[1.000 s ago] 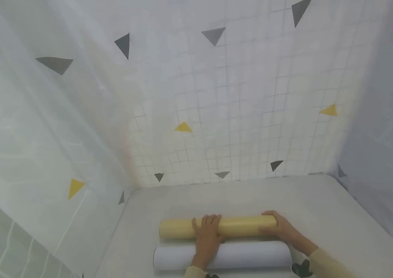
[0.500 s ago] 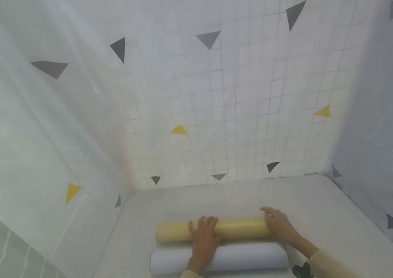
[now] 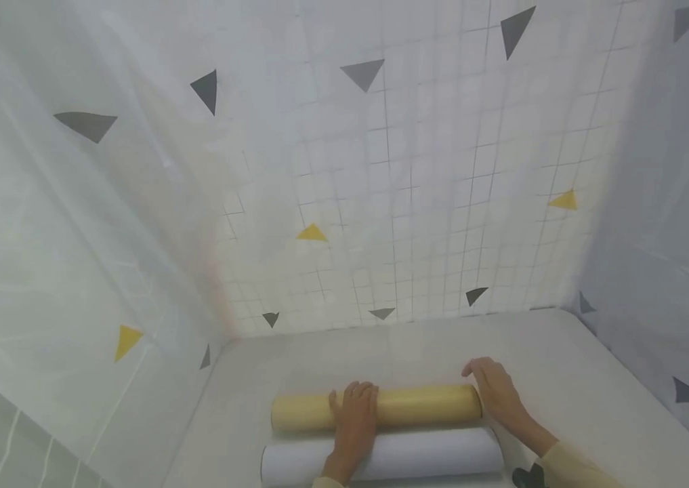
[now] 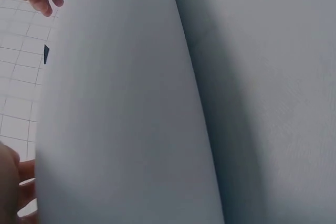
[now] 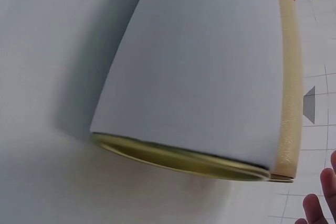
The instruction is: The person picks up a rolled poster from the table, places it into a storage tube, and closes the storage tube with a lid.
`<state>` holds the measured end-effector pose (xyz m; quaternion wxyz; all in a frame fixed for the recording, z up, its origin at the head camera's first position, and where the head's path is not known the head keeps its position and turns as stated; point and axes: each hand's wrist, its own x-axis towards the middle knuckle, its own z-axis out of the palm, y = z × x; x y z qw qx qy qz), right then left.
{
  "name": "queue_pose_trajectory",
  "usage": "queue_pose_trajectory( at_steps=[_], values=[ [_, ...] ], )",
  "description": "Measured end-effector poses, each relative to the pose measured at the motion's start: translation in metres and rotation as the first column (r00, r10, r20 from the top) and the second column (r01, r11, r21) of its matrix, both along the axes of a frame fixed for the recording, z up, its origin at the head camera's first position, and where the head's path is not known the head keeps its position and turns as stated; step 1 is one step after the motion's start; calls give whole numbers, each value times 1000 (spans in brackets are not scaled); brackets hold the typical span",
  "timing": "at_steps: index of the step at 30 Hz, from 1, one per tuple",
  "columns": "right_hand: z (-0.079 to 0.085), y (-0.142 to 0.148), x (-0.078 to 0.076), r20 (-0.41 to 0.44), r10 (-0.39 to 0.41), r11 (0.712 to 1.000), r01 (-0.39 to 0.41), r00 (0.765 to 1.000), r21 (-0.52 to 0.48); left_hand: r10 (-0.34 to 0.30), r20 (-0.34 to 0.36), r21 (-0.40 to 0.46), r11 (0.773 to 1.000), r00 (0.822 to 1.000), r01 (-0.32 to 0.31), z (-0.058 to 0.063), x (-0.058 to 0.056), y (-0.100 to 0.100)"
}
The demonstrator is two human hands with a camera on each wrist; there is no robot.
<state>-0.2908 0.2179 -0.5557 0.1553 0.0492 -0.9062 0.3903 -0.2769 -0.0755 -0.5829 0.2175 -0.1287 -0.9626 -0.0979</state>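
Note:
A yellow roll (image 3: 423, 405) lies crosswise on the pale surface, just beyond a white roll (image 3: 429, 455) that runs parallel to it. My left hand (image 3: 355, 417) rests on top of the yellow roll, left of its middle, fingers over the far side; its thumb is hidden. Off the right end of that roll, my right hand (image 3: 496, 390) is held with loosely bent fingers and nothing in it. In the right wrist view the white roll (image 5: 194, 72) shows a hollow, gold-rimmed end, and its fingers (image 5: 313, 208) appear beside the rolls. The left wrist view is mostly filled by the white roll (image 4: 121, 98).
The pale surface (image 3: 295, 352) ends at a gridded white wall (image 3: 405, 203) marked with grey and yellow triangles. Walls close in at left (image 3: 76, 237) and right (image 3: 661, 271). A dark object (image 3: 530, 476) sits beside the right sleeve (image 3: 576, 468).
The right hand has let go of the yellow roll's right end and moved slightly up and away, baring that end. The left hand stays on the roll, its thumb now out of sight.

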Motion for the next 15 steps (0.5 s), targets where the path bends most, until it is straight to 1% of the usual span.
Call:
queue_pose_trajectory(
  at_steps=[1, 3, 5, 6, 8, 10, 12, 15],
  values=[
    [1, 0, 0, -26, 9, 1000, -8, 1000, 7, 2, 32, 18, 1000, 999, -2, 1, -1, 0],
    [3, -2, 1, -77, 13, 1000, -12, 997, 22, 2, 83, 98, 995, 997, -11, 3, -3, -1],
    [6, -3, 1, -110, 15, 999, -12, 994, 34, -7, 90, 163, 987, 996, -7, 3, -4, -2],
    [8, -4, 2, -127, 19, 999, -15, 992, 34, -11, 79, 178, 984, 997, -3, 4, -5, -3],
    [12, -7, 2, -145, 22, 999, -17, 989, 36, -18, 33, 222, 975, 999, 11, 4, -8, -5],
    [17, -9, 4, -142, 27, 998, -19, 990, 55, -18, -43, 210, 977, 999, 26, 5, -10, -8],
    [20, -9, 4, -137, 28, 996, -17, 990, 83, -7, -112, 187, 982, 994, 28, 6, -14, -12],
    [22, -7, 3, -145, 5, 984, 21, 989, 179, 7, -177, 159, 987, 984, 22, 8, -18, -19]
  ],
)
